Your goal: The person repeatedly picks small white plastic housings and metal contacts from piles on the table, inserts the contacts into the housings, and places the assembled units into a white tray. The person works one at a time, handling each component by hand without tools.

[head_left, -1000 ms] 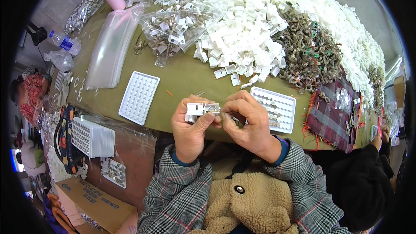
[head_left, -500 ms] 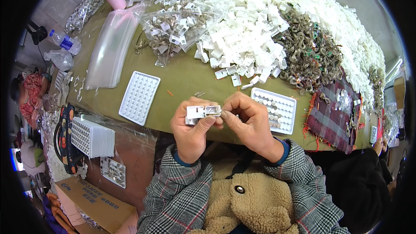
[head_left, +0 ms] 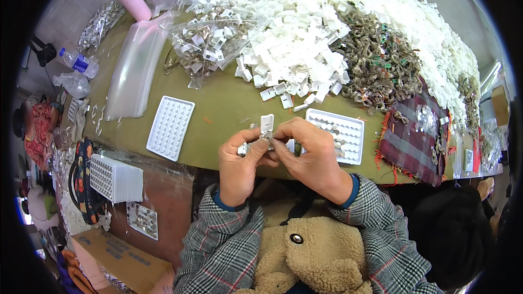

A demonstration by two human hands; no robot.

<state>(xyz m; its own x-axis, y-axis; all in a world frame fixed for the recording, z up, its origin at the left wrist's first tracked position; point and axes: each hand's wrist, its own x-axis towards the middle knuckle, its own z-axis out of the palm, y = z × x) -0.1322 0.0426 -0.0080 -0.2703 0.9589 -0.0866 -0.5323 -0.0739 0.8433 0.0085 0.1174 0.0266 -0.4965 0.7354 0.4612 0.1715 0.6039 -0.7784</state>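
Above the table's near edge, my left hand [head_left: 238, 171] pinches a small white hinged plastic case [head_left: 267, 123] between thumb and fingers; its lid stands up. Another white case [head_left: 243, 149] is tucked in the same hand's fingers. My right hand [head_left: 317, 158] has its thumb and forefinger closed at the lower part of the upright case; what lies between these fingertips is too small to make out. Part of a white piece [head_left: 291, 145] shows behind the right fingers. Just beyond the right hand is a white tray [head_left: 354, 130] holding several small round pieces.
A second white tray [head_left: 170, 128] lies to the left. Behind are heaps of white cases [head_left: 294, 49], greyish coiled strands [head_left: 376, 65], clear bags [head_left: 133, 71] and a pink bottle [head_left: 132, 0]. Stacked trays [head_left: 115, 178] and a cardboard box [head_left: 122, 258] stand lower left. A plaid cloth [head_left: 411, 141] lies right.
The case in my left hand has turned from lying flat and opened out to having its lid upright. My right fingers have shifted slightly left and closer over it. The view has shifted a little.
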